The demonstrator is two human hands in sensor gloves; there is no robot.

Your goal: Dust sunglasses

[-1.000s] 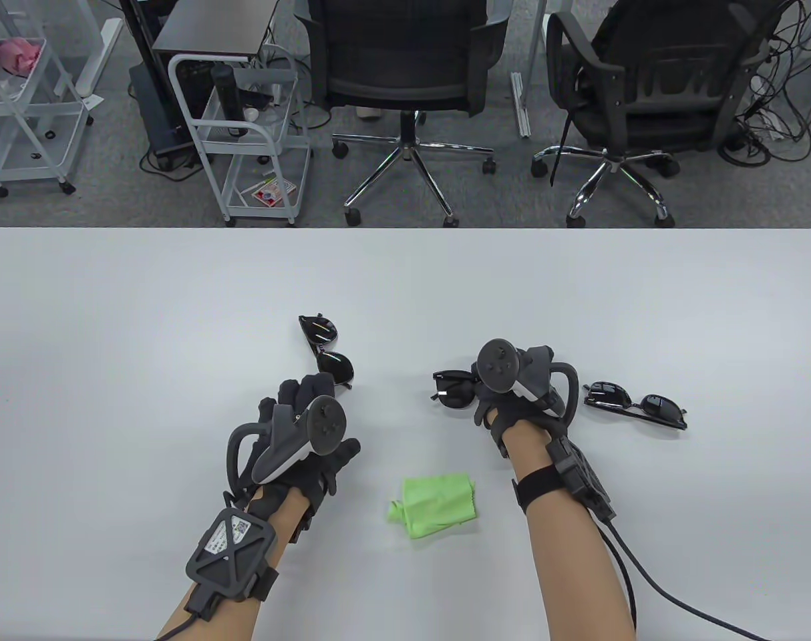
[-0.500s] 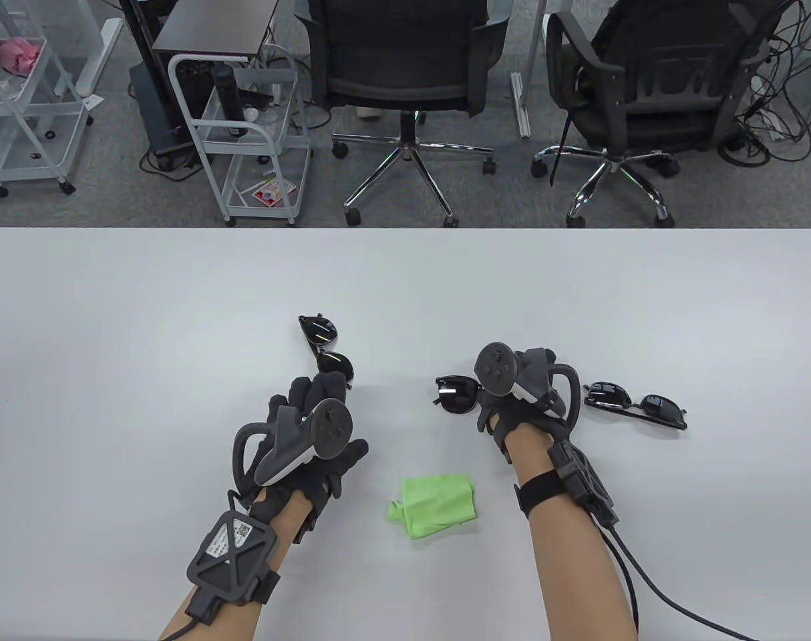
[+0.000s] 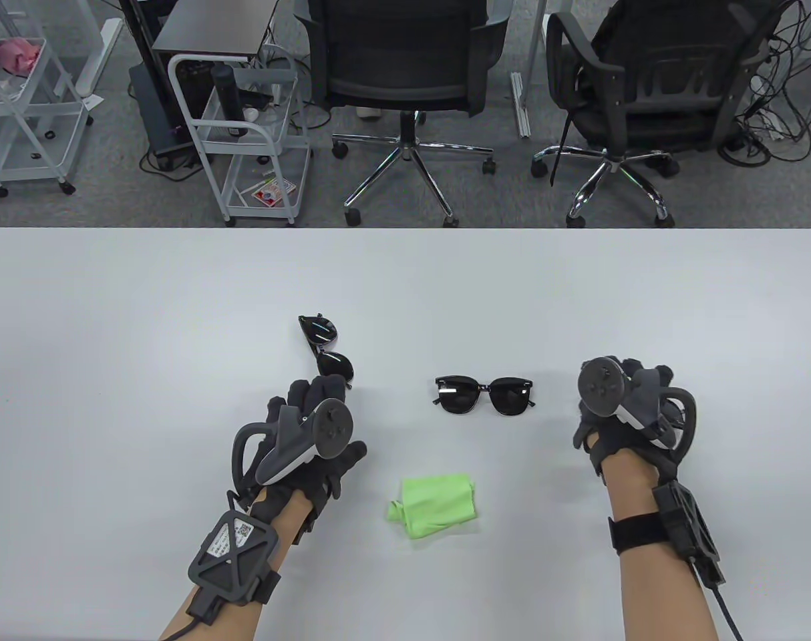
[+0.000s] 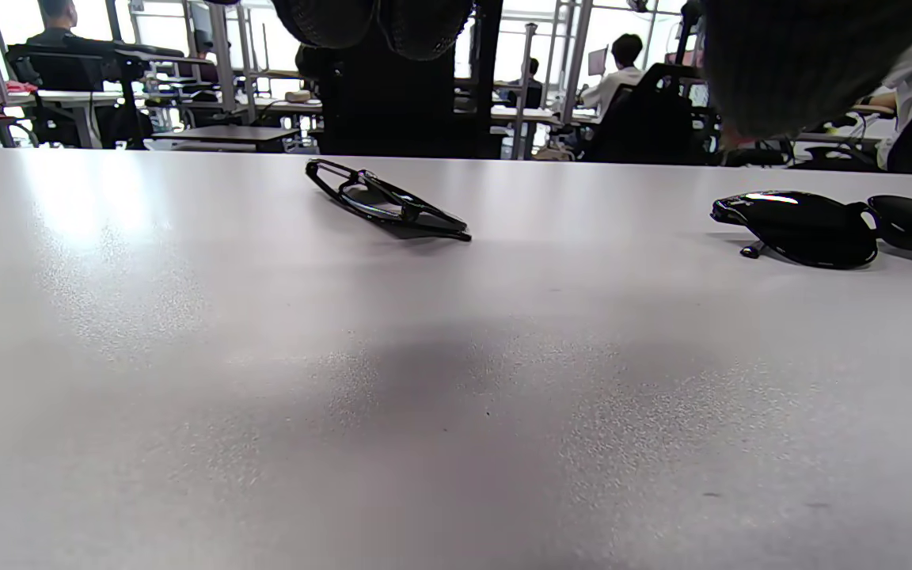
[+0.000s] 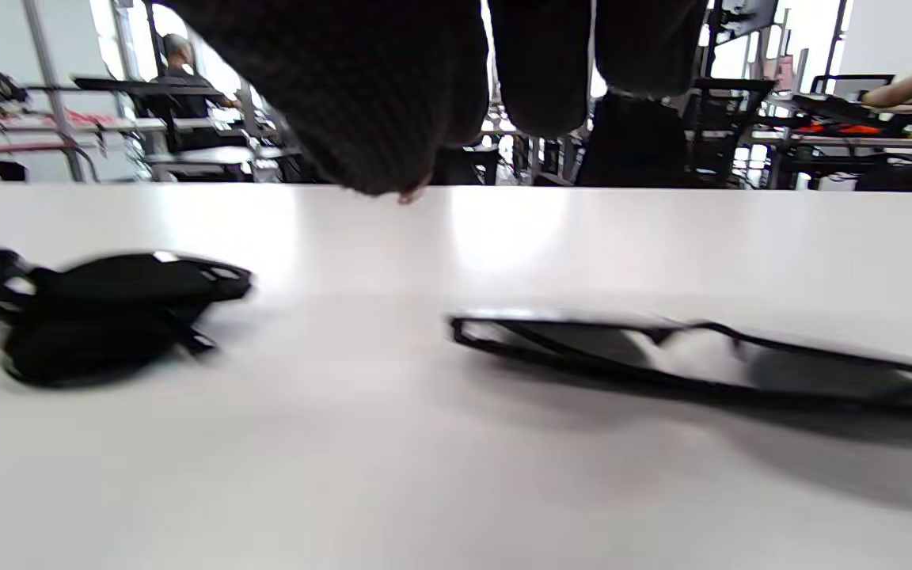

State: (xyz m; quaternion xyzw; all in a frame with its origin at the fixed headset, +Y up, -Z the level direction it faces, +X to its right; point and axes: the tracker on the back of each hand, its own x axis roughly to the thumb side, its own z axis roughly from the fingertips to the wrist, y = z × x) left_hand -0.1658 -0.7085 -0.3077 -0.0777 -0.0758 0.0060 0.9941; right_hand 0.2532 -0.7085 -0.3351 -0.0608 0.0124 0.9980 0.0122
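Desk (image 3: 145,300) carries three folded sunglasses: a wire-framed pair (image 3: 326,350) by the left hand (image 3: 308,434), a thick-framed pair (image 3: 484,395) at centre, a third pair (image 5: 693,356) under the right hand (image 3: 622,414). Green cloth (image 3: 434,504) lies nearer. Both hands' fingers hold nothing; their spread cannot be told
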